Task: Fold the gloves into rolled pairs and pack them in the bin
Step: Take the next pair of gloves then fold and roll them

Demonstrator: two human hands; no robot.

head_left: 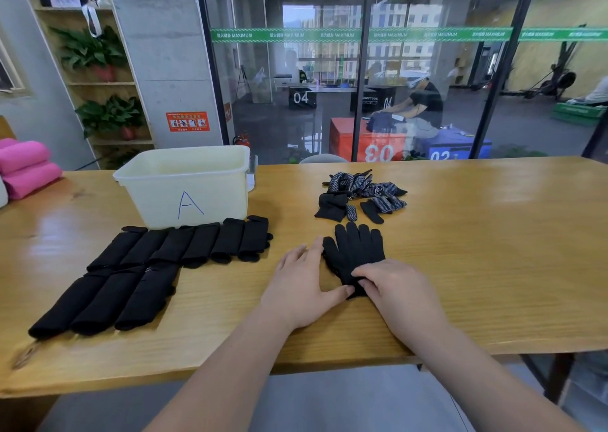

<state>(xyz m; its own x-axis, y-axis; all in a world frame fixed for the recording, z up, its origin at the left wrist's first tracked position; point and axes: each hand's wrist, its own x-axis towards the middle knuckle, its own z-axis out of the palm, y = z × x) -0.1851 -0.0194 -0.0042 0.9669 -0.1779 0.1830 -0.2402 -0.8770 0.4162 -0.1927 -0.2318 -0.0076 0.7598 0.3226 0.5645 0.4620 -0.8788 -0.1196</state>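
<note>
The black glove point(357, 250) lies flat on the wooden table point(493, 234) right in front of you, fingers pointing away. Your right hand point(399, 287) curls its fingers over the cuff end and pinches it. Your left hand point(301, 280) lies flat, fingers straight, along the glove's left edge, thumb reaching to the cuff. Beyond sits a heap of loose gloves point(360, 194). To the left, rolled pairs point(141, 267) lie in two rows before the white bin point(184, 184) marked A.

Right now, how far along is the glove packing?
Done: about nine rolled pairs lie beside the bin; none shows inside. In hand: right hand pinches the flat glove, left hand beside it. Left: the loose pile, then packing.
</note>
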